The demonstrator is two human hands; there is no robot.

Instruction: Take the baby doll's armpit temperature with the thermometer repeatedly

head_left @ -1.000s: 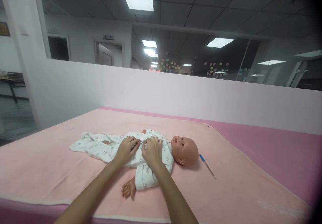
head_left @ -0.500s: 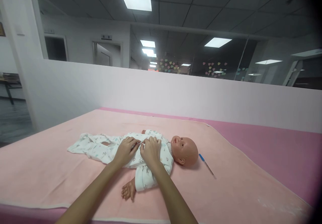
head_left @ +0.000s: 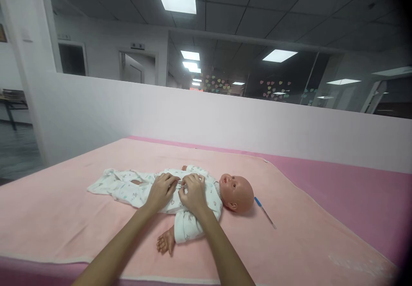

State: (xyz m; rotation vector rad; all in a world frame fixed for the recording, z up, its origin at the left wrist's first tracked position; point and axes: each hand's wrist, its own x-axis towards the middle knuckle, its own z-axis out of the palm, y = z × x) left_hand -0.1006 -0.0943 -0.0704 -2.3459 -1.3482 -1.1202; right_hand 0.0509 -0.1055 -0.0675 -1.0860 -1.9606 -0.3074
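Note:
A baby doll (head_left: 238, 194) lies on its back with its head to the right, dressed in a white patterned romper (head_left: 128, 194). Over the doll's middle, my left hand (head_left: 162, 191) has its fingers closed in a pinch on the front of the romper. Close beside it, my right hand (head_left: 194, 191) pinches the same front, thumb and fingertips together. Whatever small part of the cloth lies between the fingertips is mostly hidden. One doll hand (head_left: 166, 241) sticks out of the near sleeve, palm on the bed cover.
A thin stick with a blue end (head_left: 265, 213), perhaps a thermometer, lies right of the doll's head. Under everything is a peach sheet (head_left: 299, 239) over a pink mat (head_left: 347, 187). A low white wall (head_left: 225, 123) with glass above borders the far side.
Both hands stay at the romper's front, with small finger movements. My right fingertips have curled in a little more. The view has shifted slightly; the doll lies as before.

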